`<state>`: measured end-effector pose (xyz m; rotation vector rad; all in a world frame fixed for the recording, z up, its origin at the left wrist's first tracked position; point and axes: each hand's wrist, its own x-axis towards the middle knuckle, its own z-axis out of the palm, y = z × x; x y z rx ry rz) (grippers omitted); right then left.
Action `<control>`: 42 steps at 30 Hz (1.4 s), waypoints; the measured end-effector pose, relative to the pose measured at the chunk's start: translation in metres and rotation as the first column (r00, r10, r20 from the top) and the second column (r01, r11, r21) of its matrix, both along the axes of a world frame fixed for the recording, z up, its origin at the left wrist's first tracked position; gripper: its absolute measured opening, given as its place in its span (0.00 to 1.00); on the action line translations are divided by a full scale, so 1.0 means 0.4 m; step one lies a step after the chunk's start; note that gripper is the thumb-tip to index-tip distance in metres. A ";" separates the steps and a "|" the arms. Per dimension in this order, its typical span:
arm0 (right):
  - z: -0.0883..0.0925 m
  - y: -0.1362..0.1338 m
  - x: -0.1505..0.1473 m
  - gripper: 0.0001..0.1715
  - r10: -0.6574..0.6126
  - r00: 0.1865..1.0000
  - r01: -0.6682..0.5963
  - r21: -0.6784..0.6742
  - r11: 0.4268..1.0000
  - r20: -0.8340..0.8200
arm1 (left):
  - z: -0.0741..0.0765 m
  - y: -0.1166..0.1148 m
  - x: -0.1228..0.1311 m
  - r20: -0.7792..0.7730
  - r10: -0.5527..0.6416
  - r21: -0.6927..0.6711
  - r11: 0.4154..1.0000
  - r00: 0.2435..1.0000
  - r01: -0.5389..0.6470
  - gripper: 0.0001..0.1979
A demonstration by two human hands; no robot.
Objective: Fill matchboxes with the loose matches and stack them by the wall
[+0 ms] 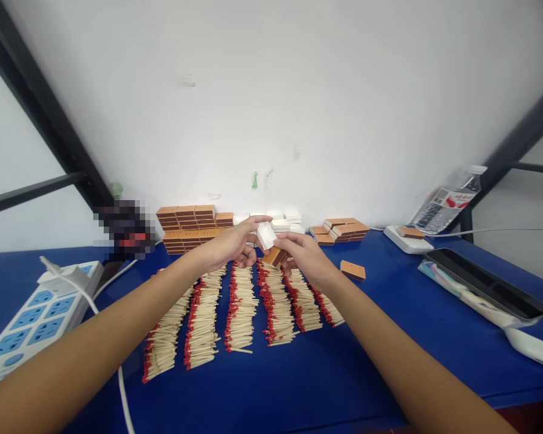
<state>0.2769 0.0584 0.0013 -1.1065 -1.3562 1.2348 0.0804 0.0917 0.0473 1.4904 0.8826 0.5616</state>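
Observation:
My left hand is closed on a white inner matchbox tray, pinched by its edge and tilted. Just below it, my right hand grips a brown-orange matchbox sleeve, its fingertips also close to the tray. Whether tray and sleeve touch cannot be told. Beneath both hands, red-tipped matches lie in several long rows on the blue table. Behind the hands, white matchbox trays are piled against the wall, partly hidden by my fingers.
Stacked matchboxes stand at the back left, with a smaller pile of matchboxes right of centre. One matchbox lies alone. A power strip with a cable is at left; a phone and plastic bottle are at right.

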 end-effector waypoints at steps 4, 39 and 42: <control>-0.006 -0.001 -0.004 0.15 0.009 1.000 -0.009 -0.006 1.000 0.019 | -0.013 -0.001 -0.001 -0.078 0.029 0.154 0.988 0.997 -0.017 0.22; -0.016 0.017 0.012 0.15 -0.068 0.985 0.062 0.040 0.997 0.160 | -0.043 0.217 -0.092 -0.345 0.644 0.935 0.169 0.683 0.312 0.13; -0.011 0.015 0.011 0.16 -0.064 0.986 0.060 0.032 0.998 0.157 | -0.046 0.226 -0.090 -0.353 0.639 0.932 0.172 0.684 0.320 0.13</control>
